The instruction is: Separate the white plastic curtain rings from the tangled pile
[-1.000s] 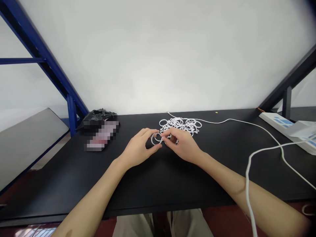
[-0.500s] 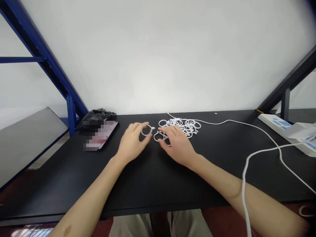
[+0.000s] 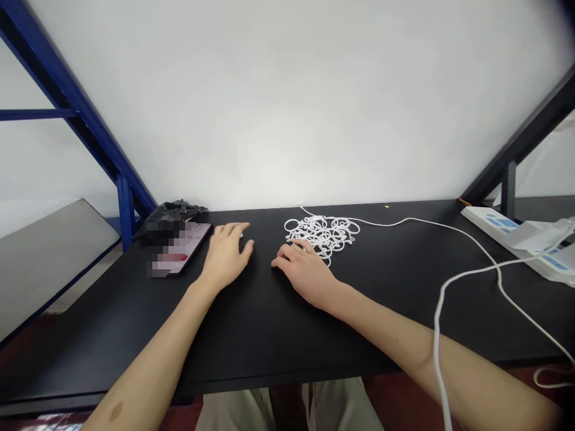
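Observation:
A tangled heap of white rings with small knobs (image 3: pixel 321 230), which look like plastic loops, lies on the black tabletop. At its near left edge, my right hand (image 3: pixel 305 269) is closed with bent fingers drawn together. What those fingers hold, if anything, is hidden. Further left, my left hand (image 3: pixel 224 257) is held low over the table, thumb and fingers apart. A small white end of a ring (image 3: pixel 241 235) peeks out between its thumb and index finger; the hand covers the rest. Whether the hand touches that ring cannot be seen.
A phone (image 3: pixel 195 239), partly blurred out, and a crumpled black plastic bag (image 3: pixel 182 209) lie left of my left hand. On the right, a white cable (image 3: pixel 453 281) crosses above my right forearm. A white and blue box (image 3: pixel 498 224) lies beyond it.
My left hand has moved left, taking the ring away from the heap, and its fingers have spread. My right hand has shifted slightly left and nearer, its fingers closing.

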`<state>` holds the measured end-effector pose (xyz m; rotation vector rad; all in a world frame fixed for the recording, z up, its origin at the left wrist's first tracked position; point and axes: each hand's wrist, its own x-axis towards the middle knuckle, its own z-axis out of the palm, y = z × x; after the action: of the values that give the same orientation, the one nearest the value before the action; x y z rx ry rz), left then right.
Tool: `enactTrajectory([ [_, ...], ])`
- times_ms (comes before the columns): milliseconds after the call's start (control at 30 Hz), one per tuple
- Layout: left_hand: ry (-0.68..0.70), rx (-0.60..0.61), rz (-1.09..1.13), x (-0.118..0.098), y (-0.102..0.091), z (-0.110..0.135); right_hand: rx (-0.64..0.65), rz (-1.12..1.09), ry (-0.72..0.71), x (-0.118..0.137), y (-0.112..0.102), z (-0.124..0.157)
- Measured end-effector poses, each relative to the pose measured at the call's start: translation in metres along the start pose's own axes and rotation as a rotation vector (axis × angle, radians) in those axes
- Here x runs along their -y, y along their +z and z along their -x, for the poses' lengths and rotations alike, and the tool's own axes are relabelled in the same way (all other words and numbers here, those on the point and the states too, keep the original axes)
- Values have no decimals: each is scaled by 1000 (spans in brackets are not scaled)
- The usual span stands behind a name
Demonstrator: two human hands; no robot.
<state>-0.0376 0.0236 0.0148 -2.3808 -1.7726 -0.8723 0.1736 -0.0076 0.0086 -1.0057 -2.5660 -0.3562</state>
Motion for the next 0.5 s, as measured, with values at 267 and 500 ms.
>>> enactTrajectory([
  [267, 395, 282, 346, -30, -8, 11, -62, -368, -37, -3, -1, -2],
  [500, 305, 296, 355, -26, -6, 9, -274, -676, 155, -6, -15, -2],
])
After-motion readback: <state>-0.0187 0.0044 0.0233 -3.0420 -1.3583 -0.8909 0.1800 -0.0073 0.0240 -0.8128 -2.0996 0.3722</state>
